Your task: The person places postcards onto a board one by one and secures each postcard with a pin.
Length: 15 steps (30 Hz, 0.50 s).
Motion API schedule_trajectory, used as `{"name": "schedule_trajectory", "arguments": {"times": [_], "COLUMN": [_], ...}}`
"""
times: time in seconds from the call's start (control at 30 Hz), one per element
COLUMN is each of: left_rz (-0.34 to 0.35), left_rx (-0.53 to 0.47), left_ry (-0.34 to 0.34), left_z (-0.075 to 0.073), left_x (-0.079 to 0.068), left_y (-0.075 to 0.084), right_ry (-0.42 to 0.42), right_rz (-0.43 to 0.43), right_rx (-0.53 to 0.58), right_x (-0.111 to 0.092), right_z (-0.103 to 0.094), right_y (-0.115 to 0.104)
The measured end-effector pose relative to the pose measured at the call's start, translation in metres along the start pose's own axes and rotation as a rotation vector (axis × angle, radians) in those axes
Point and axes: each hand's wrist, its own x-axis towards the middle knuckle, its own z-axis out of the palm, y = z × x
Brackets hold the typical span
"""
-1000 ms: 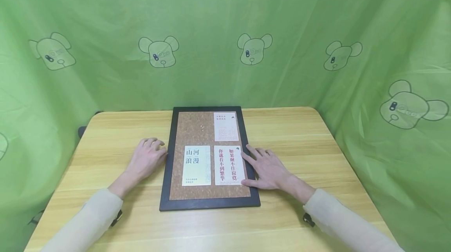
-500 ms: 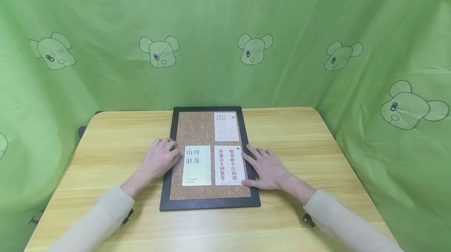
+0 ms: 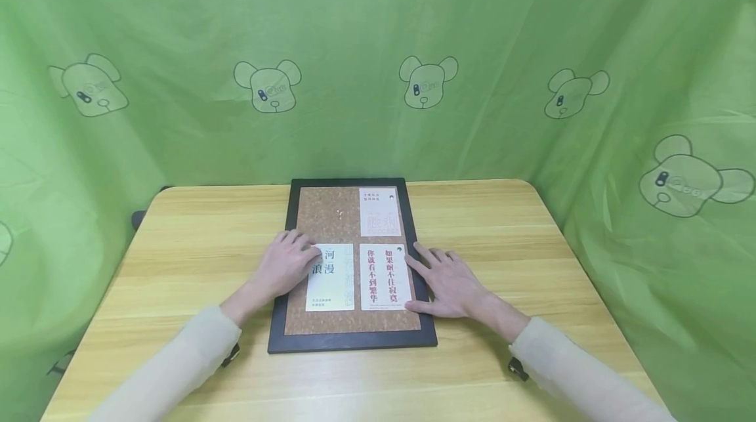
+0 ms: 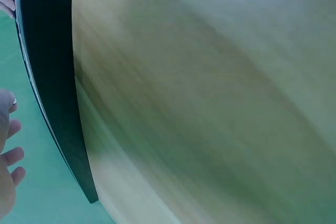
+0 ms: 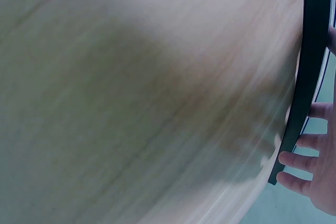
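Observation:
A cork board (image 3: 325,323) in a black frame (image 3: 348,342) lies flat on the table. My left hand (image 3: 286,263) reaches across its left side, fingers bent, and overlaps the upper left corner of a pale card (image 3: 331,291) with dark characters. In the left wrist view, a tiny white spot shows at a fingertip of the left hand (image 4: 6,114); I cannot tell whether it is something pinched. My right hand (image 3: 450,285) spreads its fingers over the frame's right side, thumb and forefinger at the edge of a white card (image 3: 380,277) with red characters.
Another white card (image 3: 379,212) lies at the board's upper right. Small pale specks (image 3: 339,214) show on the bare cork to its left. The wooden table (image 3: 484,232) backs onto a green curtain (image 3: 354,140) that also hangs at both sides.
My left hand has moved right, from the table beside the frame, over the frame's left side to the corner of the pale card. My right hand, the board and the cards stay put.

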Motion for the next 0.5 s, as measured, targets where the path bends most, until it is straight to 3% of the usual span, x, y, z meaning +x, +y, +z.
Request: {"name": "schedule_trajectory", "arguments": {"times": [0.5], "left_rz": [0.027], "left_rx": [0.012], "left_ry": [-0.013], "left_z": [0.009], "left_x": [0.019], "left_y": [0.010], "right_ry": [0.002], "right_rz": [0.002], "right_rx": [-0.005], "right_x": [0.000], "right_z": [0.000], "right_y": [0.000]}}
